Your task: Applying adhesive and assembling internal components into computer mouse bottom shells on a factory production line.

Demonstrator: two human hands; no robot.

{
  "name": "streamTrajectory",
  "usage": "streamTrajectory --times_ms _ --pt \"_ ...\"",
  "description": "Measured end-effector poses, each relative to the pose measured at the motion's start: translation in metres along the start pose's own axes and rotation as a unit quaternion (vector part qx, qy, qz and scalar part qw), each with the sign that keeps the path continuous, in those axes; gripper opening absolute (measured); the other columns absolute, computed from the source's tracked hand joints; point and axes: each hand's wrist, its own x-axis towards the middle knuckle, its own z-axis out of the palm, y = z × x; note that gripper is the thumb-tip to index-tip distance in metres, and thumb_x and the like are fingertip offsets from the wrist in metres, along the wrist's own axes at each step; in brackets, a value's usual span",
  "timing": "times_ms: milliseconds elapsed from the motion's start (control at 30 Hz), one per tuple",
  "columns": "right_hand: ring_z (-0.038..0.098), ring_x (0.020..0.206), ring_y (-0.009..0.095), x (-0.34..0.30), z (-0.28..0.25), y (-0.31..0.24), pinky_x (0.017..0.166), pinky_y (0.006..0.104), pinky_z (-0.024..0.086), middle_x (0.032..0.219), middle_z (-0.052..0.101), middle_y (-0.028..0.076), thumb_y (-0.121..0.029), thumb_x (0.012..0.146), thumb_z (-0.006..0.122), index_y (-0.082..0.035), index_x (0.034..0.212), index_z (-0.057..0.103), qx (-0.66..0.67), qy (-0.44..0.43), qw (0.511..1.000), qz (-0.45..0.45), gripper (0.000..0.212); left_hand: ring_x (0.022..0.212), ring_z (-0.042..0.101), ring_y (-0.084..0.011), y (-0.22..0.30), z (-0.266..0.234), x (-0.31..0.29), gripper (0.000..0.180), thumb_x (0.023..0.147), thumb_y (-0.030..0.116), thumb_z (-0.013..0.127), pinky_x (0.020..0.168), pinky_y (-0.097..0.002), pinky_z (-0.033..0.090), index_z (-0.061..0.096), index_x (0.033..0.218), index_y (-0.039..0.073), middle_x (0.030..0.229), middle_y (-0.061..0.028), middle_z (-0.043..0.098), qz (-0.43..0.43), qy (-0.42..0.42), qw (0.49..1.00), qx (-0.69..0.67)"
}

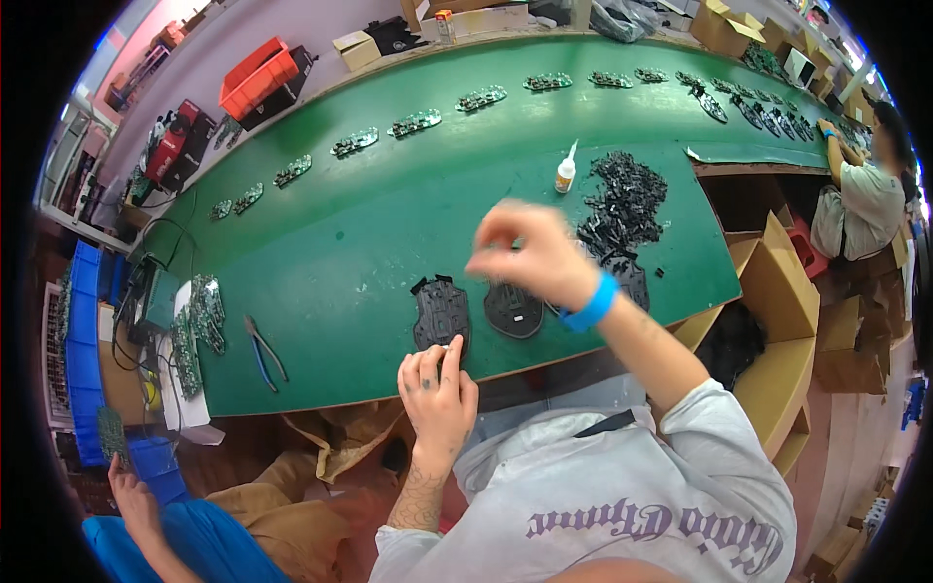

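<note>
Looks partway along: black tabs point(421, 286) already on far end of shell point(439, 309), plenty left in heap point(627, 194). Cannot tell state of second shell point(513, 317) alongside. Touches near end with left hand point(437, 394), fingers bent, hold unclear. Holds right hand point(536, 251) above table point(330, 355), blurred, fingers curled toward thumb; cannot tell what, if anything, between. As for shell: lies flat by table's near edge, black, waisted, ridged.

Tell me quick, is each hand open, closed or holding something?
Left hand: fingers at the near edge of a black shell; grip can't be told.
Right hand: fingers curled, blurred; can't tell if it's holding anything.
</note>
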Motion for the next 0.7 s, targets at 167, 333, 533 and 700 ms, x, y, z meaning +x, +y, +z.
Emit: streamTrajectory --times_ms 167,333,533,700 --pt "0.04 0.124 0.037 0.014 -0.089 0.064 0.103 0.0456 0.036 0.126 0.053 0.012 -0.026 0.063 0.082 -0.008 0.121 0.055 -0.337 0.234 0.911 0.036 0.067 0.105 0.048 -0.0322 0.001 0.003 -0.001 0.04 0.075 0.004 0.061 0.095 -0.0477 0.038 0.065 0.115 0.003 0.108 -0.0108 0.053 0.013 0.01 1.0 0.02" --pt "0.05 0.121 0.036 0.028 -0.097 0.109 0.102 0.0448 0.041 0.115 0.065 0.011 -0.019 0.073 0.075 -0.008 0.102 0.069 -0.369 0.089 0.924 -0.036 0.032 0.099 0.052 -0.0306 -0.001 0.003 0.013 0.035 0.074 0.005 0.062 0.088 -0.0437 0.043 0.068 0.108 0.002 0.098 -0.0083 0.056 0.034 -0.002 0.999 0.031" --pt "0.064 0.094 0.02 0.003 -0.11 0.068 0.082 0.0338 0.052 0.106 0.066 0.011 -0.016 0.09 0.064 -0.003 0.117 0.062 -0.066 0.088 0.991 -0.07 0.03 0.099 0.052 -0.0291 -0.006 0.006 0.009 0.036 0.078 -0.001 0.061 0.089 -0.0411 0.044 0.069 0.113 0.005 0.098 -0.0095 0.056 0.04 0.028 0.999 0.005" --pt "0.046 0.066 0.006 -0.093 -0.125 0.043 0.051 0.0187 0.037 0.087 0.061 0.005 -0.019 0.096 0.058 -0.006 0.124 0.049 0.206 0.366 0.907 0.014 0.032 0.102 0.056 -0.0274 -0.025 0.003 -0.003 0.036 0.079 -0.007 0.06 0.089 -0.0376 0.046 0.07 0.111 0.003 0.109 -0.0117 0.058 0.018 0.085 0.996 -0.03"
